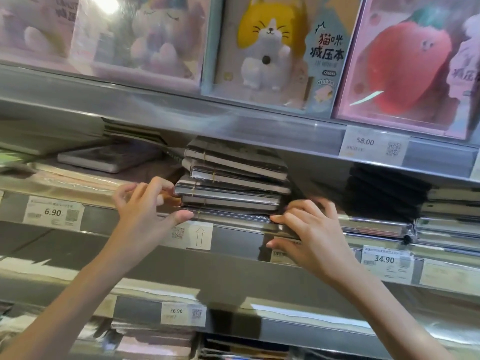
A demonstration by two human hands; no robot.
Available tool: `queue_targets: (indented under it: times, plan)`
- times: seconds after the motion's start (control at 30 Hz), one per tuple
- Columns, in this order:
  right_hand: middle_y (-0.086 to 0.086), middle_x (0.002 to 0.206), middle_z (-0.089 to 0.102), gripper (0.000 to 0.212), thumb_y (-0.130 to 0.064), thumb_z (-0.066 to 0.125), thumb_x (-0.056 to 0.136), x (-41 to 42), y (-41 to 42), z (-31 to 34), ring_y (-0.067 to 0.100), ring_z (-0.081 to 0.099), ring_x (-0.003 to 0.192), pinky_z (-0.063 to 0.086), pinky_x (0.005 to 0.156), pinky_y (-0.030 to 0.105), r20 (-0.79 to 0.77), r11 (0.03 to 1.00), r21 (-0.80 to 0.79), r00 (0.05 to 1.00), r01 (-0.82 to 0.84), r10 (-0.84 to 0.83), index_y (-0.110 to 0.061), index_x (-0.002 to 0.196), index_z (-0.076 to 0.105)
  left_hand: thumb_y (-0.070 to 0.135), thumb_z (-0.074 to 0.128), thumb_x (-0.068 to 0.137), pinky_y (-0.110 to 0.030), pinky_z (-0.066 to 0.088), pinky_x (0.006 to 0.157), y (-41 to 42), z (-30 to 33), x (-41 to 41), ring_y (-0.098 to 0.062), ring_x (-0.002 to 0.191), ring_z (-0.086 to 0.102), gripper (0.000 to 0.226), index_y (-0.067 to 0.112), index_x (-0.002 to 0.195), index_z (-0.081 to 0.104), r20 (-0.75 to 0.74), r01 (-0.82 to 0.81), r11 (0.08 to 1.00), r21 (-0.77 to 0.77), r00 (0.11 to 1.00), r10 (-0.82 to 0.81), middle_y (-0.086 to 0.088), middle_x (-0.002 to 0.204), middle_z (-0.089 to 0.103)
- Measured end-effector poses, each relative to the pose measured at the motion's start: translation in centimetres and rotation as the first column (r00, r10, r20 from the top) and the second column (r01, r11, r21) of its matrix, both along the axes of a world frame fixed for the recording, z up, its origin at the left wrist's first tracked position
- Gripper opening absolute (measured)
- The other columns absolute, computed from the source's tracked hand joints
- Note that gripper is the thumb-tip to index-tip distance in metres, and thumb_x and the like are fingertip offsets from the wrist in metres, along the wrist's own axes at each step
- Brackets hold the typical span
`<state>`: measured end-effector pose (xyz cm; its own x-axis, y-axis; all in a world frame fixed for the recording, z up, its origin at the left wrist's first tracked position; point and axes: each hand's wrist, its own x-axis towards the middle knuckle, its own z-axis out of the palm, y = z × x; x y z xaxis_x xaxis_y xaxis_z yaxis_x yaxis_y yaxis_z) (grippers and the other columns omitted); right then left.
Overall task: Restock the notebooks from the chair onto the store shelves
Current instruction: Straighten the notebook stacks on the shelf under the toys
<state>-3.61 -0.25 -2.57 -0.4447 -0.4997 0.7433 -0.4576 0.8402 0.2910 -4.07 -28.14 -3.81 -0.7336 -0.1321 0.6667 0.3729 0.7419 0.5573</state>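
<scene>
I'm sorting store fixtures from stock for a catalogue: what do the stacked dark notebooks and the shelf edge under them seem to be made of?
Stacked dark notebooks: paper blocks, going by pale page edges, under dark covers with a slight sheen, possibly plastic wrap. Shelf edge: grey, smooth, with soft highlights, likely metal or plastic; the picture leaves that open.

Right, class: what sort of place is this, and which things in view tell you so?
Most likely a stationery shop aisle: price tags on the shelf rails, boxed cat notebook on display above, and a stack of notebooks between both hands.
</scene>
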Motion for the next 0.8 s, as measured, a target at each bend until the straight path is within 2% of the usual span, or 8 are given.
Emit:
queue_targets:
  times: [0.23, 0.37, 0.43, 0.5, 0.6, 0.73, 0.8]
  plan:
    - [-0.005, 0.081, 0.064, 0.038, -0.053, 0.052, 0.077, 0.2, -0.1, -0.1, 0.013, 0.047, 0.091, 0.027, 0.092, 0.035, -0.010, 1.000, -0.015, 1.000, 0.002, -0.002, -0.020, 0.084, 0.069, 0.056, 0.054, 0.061, -0.034, 0.014, 0.100, -0.2, 0.0, 0.3, -0.008, 0.118, 0.014, 0.055, 0.031, 0.107, 0.037, 0.007, 0.032, 0.999, -0.028, 0.999, -0.032, -0.003, 0.105, 0.066]
    - [-0.005, 0.082, 0.065, 0.039, -0.054, 0.050, 0.077, 0.5, -0.2, 0.1, 0.013, 0.047, 0.092, 0.027, 0.092, 0.037, 0.019, 0.999, -0.018, 0.999, 0.029, -0.029, -0.020, 0.085, 0.069, 0.056, 0.055, 0.063, -0.036, 0.015, 0.102, -0.2, 0.1, 0.5, -0.003, 0.111, 0.015, 0.060, 0.024, 0.113, 0.044, -0.011, 0.006, 0.997, -0.073, 1.000, -0.007, -0.004, 0.105, 0.065]
    - [-0.006, 0.082, 0.065, 0.039, -0.054, 0.049, 0.078, 0.7, -0.3, 0.3, 0.013, 0.048, 0.092, 0.027, 0.094, 0.039, 0.021, 0.998, 0.000, 0.998, 0.059, -0.059, -0.021, 0.086, 0.068, 0.056, 0.055, 0.066, -0.034, 0.014, 0.102, -0.1, 0.2, 0.4, -0.007, 0.116, 0.016, 0.065, 0.020, 0.120, 0.047, -0.014, -0.052, 0.991, -0.124, 0.999, 0.051, -0.005, 0.107, 0.062]
    - [-0.007, 0.082, 0.065, 0.041, -0.055, 0.047, 0.078, 1.0, -0.3, 0.3, 0.016, 0.053, 0.090, 0.028, 0.095, 0.041, 0.011, 0.993, 0.045, 0.994, 0.108, -0.109, -0.022, 0.088, 0.068, 0.062, 0.049, 0.066, -0.032, 0.012, 0.101, -0.2, 0.3, 0.1, -0.020, 0.124, 0.024, 0.071, 0.019, 0.124, 0.048, 0.002, -0.094, 0.977, -0.190, 0.995, 0.096, -0.004, 0.106, 0.058]
    - [-0.008, 0.084, 0.065, 0.049, -0.061, 0.041, 0.077, 1.4, -0.3, 0.4, 0.019, 0.059, 0.088, 0.029, 0.095, 0.043, 0.028, 0.977, 0.079, 0.979, 0.199, -0.201, -0.023, 0.097, 0.066, 0.067, 0.042, 0.064, -0.032, 0.012, 0.102, -0.5, 0.5, 0.0, -0.023, 0.125, 0.033, 0.078, 0.019, 0.125, 0.050, 0.025, -0.094, 0.963, -0.252, 0.994, 0.103, -0.004, 0.110, 0.058]
    - [-0.006, 0.087, 0.068, 0.063, -0.067, 0.035, 0.073, 1.9, -0.4, 0.9, 0.018, 0.061, 0.089, 0.046, 0.089, 0.046, 0.092, 0.949, 0.068, 0.945, 0.309, -0.314, -0.019, 0.100, 0.067, 0.069, 0.035, 0.067, -0.031, 0.009, 0.103, 0.0, 1.0, 0.3, -0.023, 0.126, 0.030, 0.075, 0.019, 0.119, 0.054, 0.035, -0.070, 0.977, -0.204, 0.996, 0.078, -0.004, 0.110, 0.056]
    - [-0.005, 0.087, 0.070, 0.065, -0.068, 0.035, 0.074, 2.0, -0.6, 1.1, 0.019, 0.064, 0.088, 0.049, 0.084, 0.049, 0.101, 0.940, 0.081, 0.935, 0.332, -0.339, -0.018, 0.098, 0.068, 0.069, 0.027, 0.070, -0.032, 0.010, 0.103, 0.1, 1.2, 0.0, -0.024, 0.124, 0.035, 0.068, 0.021, 0.110, 0.055, 0.050, -0.056, 0.984, -0.171, 0.997, 0.066, -0.002, 0.103, 0.055]
